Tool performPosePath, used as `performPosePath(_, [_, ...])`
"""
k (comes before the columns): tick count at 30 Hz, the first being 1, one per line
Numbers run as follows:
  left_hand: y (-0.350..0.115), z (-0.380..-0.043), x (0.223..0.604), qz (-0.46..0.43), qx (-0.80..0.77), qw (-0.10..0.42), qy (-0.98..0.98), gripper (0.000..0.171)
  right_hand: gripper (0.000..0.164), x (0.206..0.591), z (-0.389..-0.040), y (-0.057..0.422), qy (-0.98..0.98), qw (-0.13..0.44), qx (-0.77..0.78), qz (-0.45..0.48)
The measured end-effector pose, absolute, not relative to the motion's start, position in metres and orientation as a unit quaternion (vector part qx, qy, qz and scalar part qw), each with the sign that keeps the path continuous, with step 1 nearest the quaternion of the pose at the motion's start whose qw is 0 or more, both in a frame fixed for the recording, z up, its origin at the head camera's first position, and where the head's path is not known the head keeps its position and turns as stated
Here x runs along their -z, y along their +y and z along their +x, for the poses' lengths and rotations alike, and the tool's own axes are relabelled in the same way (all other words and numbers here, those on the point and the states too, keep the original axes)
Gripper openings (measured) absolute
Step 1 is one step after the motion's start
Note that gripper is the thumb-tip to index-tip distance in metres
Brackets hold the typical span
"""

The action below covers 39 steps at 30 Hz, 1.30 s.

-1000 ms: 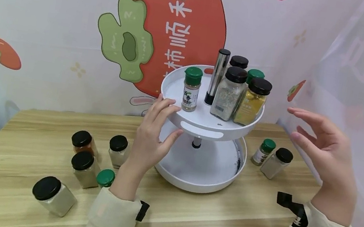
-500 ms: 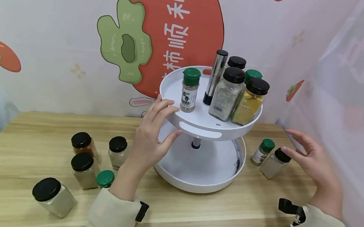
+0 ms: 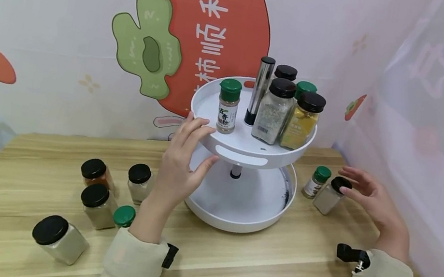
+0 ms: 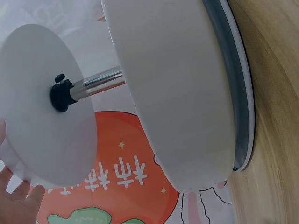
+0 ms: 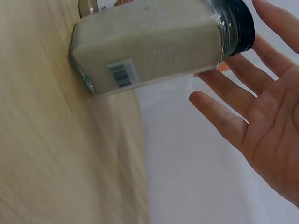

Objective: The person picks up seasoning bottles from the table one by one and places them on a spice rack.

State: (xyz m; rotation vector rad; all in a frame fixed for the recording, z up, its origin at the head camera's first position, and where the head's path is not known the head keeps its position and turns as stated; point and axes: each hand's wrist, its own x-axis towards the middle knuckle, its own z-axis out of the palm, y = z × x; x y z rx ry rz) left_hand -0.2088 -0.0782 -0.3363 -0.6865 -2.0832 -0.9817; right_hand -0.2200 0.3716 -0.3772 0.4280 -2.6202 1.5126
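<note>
A white two-tier round stand (image 3: 240,159) is on the wooden table. My left hand (image 3: 183,161) touches the upper tray's left rim, fingertips over the edge and thumb lower down. From below, the left wrist view shows those fingers (image 4: 32,198) beside the tray's underside. At the right, a square jar (image 3: 327,200) of pale powder with a black lid stands on the table. My right hand (image 3: 374,203) is at its lid, thumb near side, fingers behind. The right wrist view shows the fingers spread about the lid (image 5: 240,25), palm away from the glass.
The upper tray carries a green-capped shaker (image 3: 227,110), a silver cylinder (image 3: 260,91), a yellow jar (image 3: 300,124) and other jars. Another green-capped shaker (image 3: 317,181) stands beside the right jar. Several jars, including a black-lidded one (image 3: 61,239), are left of the stand. A printed curtain (image 3: 69,24) hangs behind.
My right hand has come down and left from beside the stand to the black-lidded jar on the right. My left hand stays at the upper tray's rim.
</note>
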Motion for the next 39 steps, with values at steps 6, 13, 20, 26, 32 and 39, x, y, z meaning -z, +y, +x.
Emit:
performPosePath(6, [-0.078,-0.210,0.337,-0.270,0.383,0.361,-0.807,0.054,0.050,0.384,-0.218,0.378,-0.869,0.014,-0.481,0.116])
performPosePath(13, [-0.079,-0.208,0.337,-0.265,0.380,0.361,-0.809,0.054,0.043,0.391,-0.220,0.379,-0.858,-0.012,-0.501,0.107])
performPosePath(20, [-0.080,-0.208,0.336,-0.264,0.380,0.362,-0.809,0.054,0.040,0.397,-0.222,0.378,-0.824,-0.015,-0.556,0.110])
performPosePath(26, [-0.079,-0.208,0.337,-0.265,0.380,0.359,-0.810,0.055,0.043,0.404,-0.224,0.379,-0.778,-0.011,-0.617,0.121])
performPosePath(32, [-0.079,-0.208,0.338,-0.264,0.379,0.358,-0.812,0.054,0.043,0.406,-0.225,0.379,-0.779,0.004,-0.615,0.119])
performPosePath(39, [-0.079,-0.209,0.337,-0.264,0.378,0.358,-0.812,0.054,0.039,0.400,-0.225,0.378,-0.810,0.032,-0.575,0.111])
